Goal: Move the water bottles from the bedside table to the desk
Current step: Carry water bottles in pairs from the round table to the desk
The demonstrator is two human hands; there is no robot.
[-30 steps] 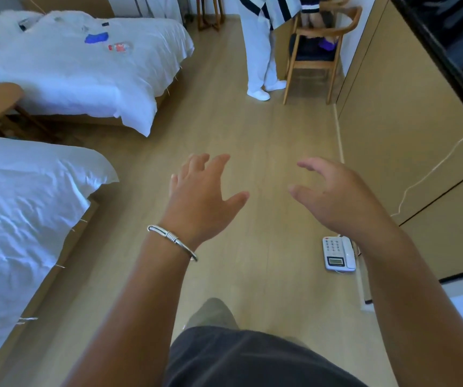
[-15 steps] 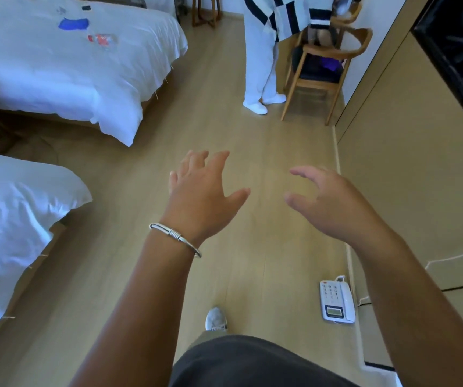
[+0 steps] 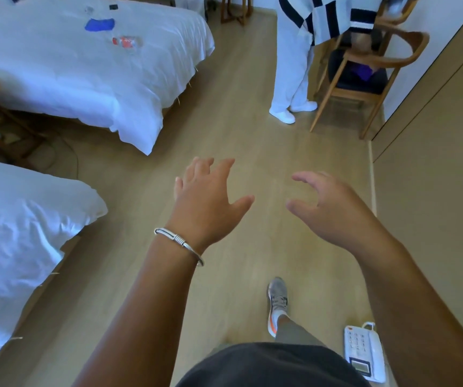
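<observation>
- Pale wood-look plank floor [image 3: 233, 129], smooth, with a soft sheen, runs up the middle of the room.
- Two beds on the left, both under rumpled white duvets: the near bed [image 3: 15, 233] low left, the far bed [image 3: 85, 68] upper left.
- On the far bed lies one clear plastic bottle [image 3: 126, 42] with a red label, on its side, beside a flat blue thing [image 3: 99, 24]; a small dark item sits farther back. That bottle is the only one in view.
- Left hand [image 3: 210, 202] reaches forward at mid-frame, back of the hand up, fingers spread and nearly straight, thumb out to the right. It holds nothing. One silver bangle [image 3: 178, 241], wound with wire, circles the wrist.
- Right hand [image 3: 333, 208] hangs level beside it, well apart, fingers gently curved in a loose claw, thumb pointing left. Nothing in it either.
- One grey sneaker [image 3: 277, 303] with an orange heel steps out below the hands.
- One white corded telephone [image 3: 364, 353] lies flat on the floor, near right, against the tan cabinet wall [image 3: 434, 191].
- Far right: one curved wooden chair [image 3: 364, 79] with a dark seat; a person in white trousers [image 3: 291, 65] and a striped top stands just beside it.
</observation>
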